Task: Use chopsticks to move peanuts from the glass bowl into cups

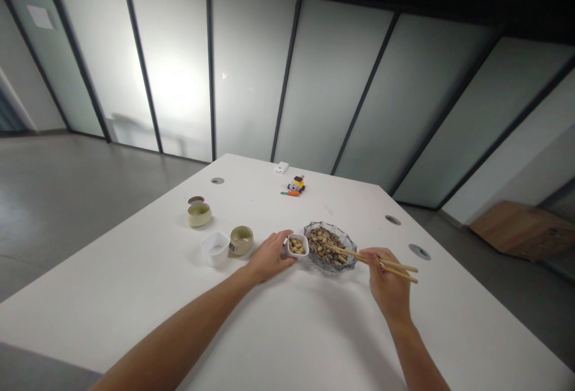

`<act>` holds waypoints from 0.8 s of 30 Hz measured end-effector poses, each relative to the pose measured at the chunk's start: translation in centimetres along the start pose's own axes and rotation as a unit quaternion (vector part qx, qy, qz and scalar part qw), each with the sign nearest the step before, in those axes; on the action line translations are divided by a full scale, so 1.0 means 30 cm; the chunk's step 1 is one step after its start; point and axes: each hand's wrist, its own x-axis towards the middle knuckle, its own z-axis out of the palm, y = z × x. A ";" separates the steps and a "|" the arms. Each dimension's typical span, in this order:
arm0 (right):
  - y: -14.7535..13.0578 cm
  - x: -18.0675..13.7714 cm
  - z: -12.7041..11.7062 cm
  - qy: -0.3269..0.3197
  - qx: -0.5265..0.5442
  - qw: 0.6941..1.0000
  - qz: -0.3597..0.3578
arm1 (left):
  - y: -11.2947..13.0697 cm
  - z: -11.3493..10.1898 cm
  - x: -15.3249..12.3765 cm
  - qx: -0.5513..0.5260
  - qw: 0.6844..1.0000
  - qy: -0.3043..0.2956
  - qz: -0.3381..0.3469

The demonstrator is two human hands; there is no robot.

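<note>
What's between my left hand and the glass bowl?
In the head view, a small white dish of nut-like pieces is between your left hand and the glass bowl.

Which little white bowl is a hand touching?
The white bowl with pieces holding light brown pieces, beside the glass bowl: the left hand touches it. The other white bowl, beside a tan cup, has no hand on it.

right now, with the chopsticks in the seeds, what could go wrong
The chopsticks, held in the right hand, could slip and flick seeds out of the glass bowl. The nut cup is small, so nuts might spill if the left hand tips it. It also sits close beside the glass bowl, so a nudge could knock them together.
</note>
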 end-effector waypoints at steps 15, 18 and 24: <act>0.013 0.016 -0.031 0.016 -0.059 0.998 -0.018 | -0.012 0.007 0.006 -0.002 1.000 -0.005 0.000; 0.018 0.016 -0.037 0.013 -0.079 0.996 -0.027 | -0.016 0.010 0.007 -0.006 1.000 -0.003 -0.001; -0.001 0.017 -0.030 -0.061 -0.061 0.994 -0.074 | -0.022 0.013 0.005 -0.011 1.000 0.001 -0.003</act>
